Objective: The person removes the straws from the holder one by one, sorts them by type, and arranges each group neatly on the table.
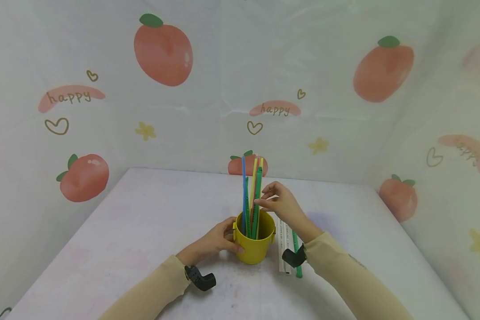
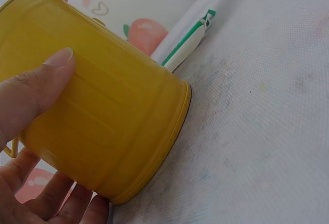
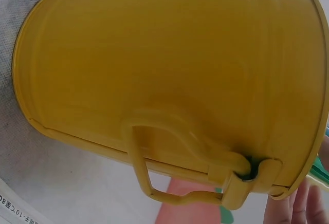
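Note:
My left hand [image 1: 220, 240] holds a yellow metal bucket [image 1: 254, 251] by its left side, thumb across the front and fingers around the far side. The bucket stands upright on the table. Several long thin straws rise from it, including a blue straw [image 1: 243, 178], yellow straws [image 1: 252, 182] and a green-wrapped straw [image 1: 258, 191]. Above the rim is my right hand [image 1: 282, 204], its thumb at the green-wrapped straw and its fingers spread loosely beside it. The right wrist view shows only the fingertips [image 3: 300, 203] past the rim, so their contact with the straw is unclear.
To the right of the bucket lie white-wrapped straws [image 1: 281, 249] with small print and another green straw [image 1: 298, 266], partly under the right wrist. A pale cloth covers the table [image 1: 164, 213]. Behind it hangs a white backdrop [image 1: 216, 66] with fruit prints.

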`<act>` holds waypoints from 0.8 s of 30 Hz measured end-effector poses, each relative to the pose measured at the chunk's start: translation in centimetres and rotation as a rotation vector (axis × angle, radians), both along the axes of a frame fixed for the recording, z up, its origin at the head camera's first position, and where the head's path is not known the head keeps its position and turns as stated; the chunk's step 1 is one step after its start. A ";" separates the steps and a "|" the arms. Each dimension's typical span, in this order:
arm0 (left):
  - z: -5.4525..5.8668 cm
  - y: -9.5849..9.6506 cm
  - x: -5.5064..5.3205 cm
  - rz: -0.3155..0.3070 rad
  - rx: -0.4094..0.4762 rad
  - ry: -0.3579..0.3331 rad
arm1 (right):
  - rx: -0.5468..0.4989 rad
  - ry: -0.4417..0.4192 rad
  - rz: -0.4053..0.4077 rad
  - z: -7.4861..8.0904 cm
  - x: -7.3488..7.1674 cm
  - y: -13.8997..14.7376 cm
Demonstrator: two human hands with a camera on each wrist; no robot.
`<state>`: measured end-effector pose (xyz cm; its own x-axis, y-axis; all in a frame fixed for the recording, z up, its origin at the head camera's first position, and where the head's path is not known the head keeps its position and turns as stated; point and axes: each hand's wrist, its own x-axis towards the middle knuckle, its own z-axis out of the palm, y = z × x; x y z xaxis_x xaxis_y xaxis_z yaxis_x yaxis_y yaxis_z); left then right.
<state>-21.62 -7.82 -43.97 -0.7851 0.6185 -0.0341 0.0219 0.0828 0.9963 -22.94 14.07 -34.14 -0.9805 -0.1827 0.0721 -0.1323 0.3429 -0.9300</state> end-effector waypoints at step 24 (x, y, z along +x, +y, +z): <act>-0.1 0.0 0.0 -0.016 0.027 -0.021 | 0.116 -0.033 -0.056 0.4 -0.1 -0.7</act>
